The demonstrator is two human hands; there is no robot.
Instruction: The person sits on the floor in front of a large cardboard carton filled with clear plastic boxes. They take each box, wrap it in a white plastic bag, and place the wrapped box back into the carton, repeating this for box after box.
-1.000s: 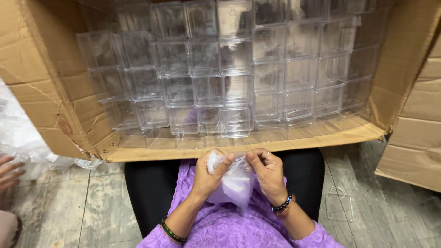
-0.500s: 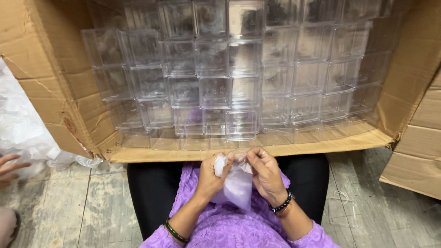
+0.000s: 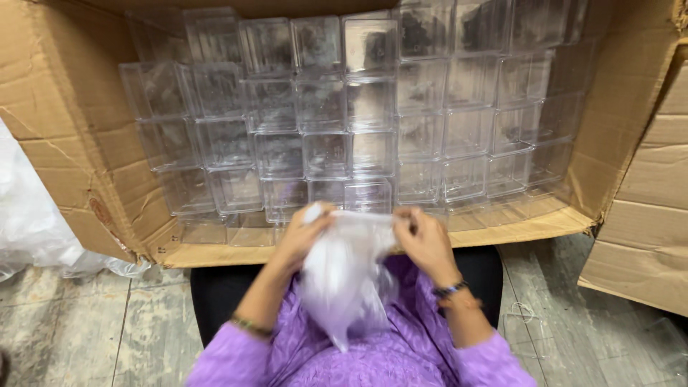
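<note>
- Left hand (image 3: 304,233): closed on the upper left corner of a thin clear plastic bag (image 3: 344,276), fingers pinching the film.
- Right hand (image 3: 423,240): likewise closed on the bag's upper right corner, fingers curled over its top edge. A dark beaded bracelet (image 3: 451,289) sits on that wrist; a thin bangle (image 3: 247,324) is on the left wrist.
- The bag hangs between the two hands, just in front of the near flap of the large cardboard box (image 3: 64,143), over the person's lap and purple garment (image 3: 401,358). Motion blur prevents telling whether the bag is empty or filled, or whether its mouth is open.
- Inside the box: clear plastic containers (image 3: 326,154), square and empty-looking, packed in close rows and tiers filling most of the interior.
- Judged progress: the box appears nearly full and orderly; the bag is in hand and not yet placed anywhere. No container is out of the box in view.
- Left of the box: crumpled clear plastic sheeting (image 3: 32,229) on the plank floor (image 3: 79,330).
- Right of the box: a second cardboard carton (image 3: 645,215), contents not visible.
</note>
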